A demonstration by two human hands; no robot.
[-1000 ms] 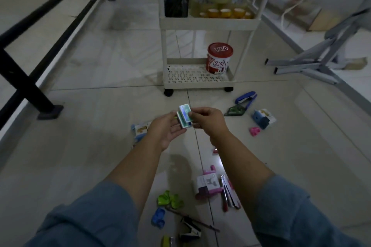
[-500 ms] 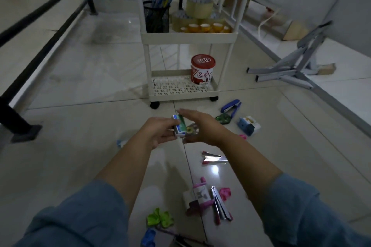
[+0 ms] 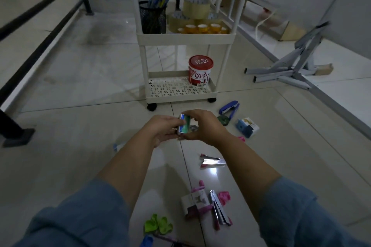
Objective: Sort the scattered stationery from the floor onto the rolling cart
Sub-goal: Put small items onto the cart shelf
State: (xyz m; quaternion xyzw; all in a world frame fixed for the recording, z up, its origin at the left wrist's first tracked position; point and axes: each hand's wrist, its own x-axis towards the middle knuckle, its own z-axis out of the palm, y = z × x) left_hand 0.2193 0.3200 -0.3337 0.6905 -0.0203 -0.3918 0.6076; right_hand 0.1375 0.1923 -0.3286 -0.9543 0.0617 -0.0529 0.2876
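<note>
Both hands meet in front of me, just short of the white rolling cart [image 3: 180, 94]. My left hand [image 3: 162, 129] grips a small green and blue box [image 3: 184, 125] from the left. My right hand [image 3: 202, 126] closes over the same box from the right and from above. Scattered on the floor tiles are a blue stapler [image 3: 229, 107], a blue and white box [image 3: 247, 127], a silver stapler [image 3: 212, 162], a pink boxed item [image 3: 195, 202], a pink and silver stapler [image 3: 219, 209] and green clips [image 3: 157, 224].
The cart's lower shelf holds a red and white tub [image 3: 200, 73]. Its middle shelf carries a black mesh pen cup [image 3: 153, 17] and tape rolls [image 3: 196, 9]. A black railing [image 3: 38, 50] runs along the left. A grey metal frame [image 3: 291, 66] lies at the right.
The view has drawn closer to the cart. My right hand has come further over the small box, and both hands sit lower and nearer the cart's base.
</note>
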